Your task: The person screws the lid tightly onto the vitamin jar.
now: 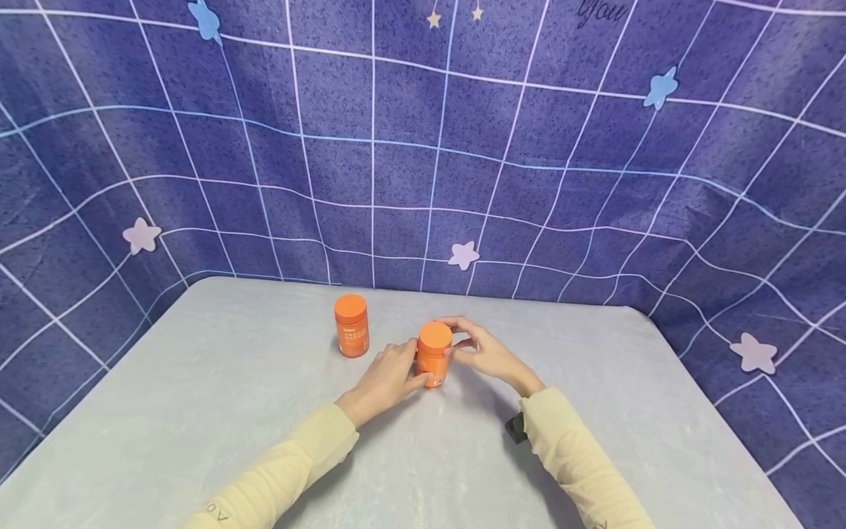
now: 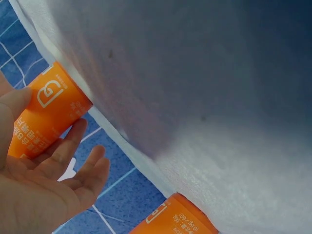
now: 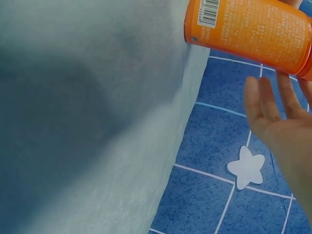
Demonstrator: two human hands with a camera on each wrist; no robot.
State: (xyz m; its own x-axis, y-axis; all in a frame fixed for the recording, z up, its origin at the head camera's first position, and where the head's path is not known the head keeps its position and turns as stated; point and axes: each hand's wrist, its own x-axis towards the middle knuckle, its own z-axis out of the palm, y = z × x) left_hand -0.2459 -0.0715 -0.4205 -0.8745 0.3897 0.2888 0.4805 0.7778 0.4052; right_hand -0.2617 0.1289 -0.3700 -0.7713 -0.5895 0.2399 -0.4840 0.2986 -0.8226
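Note:
An orange jar [image 1: 432,365] with an orange screw lid [image 1: 435,336] stands on the table between both hands. My left hand [image 1: 390,371] holds its body low down, thumb on the near side and fingers around the other; white print shows on the jar [image 2: 51,112] in the left wrist view. My right hand [image 1: 485,353] is at the lid, its thumb and index finger on either side of the rim. In the right wrist view the other fingers [image 3: 267,100] are off the jar [image 3: 248,31]. A second orange jar [image 1: 353,336], lid on, stands to the left.
The grey-white table [image 1: 198,382] runs back to a blue gridded curtain [image 1: 370,169] with stars, which hangs behind and along both sides. A black device [image 1: 517,427] sits at the right wrist.

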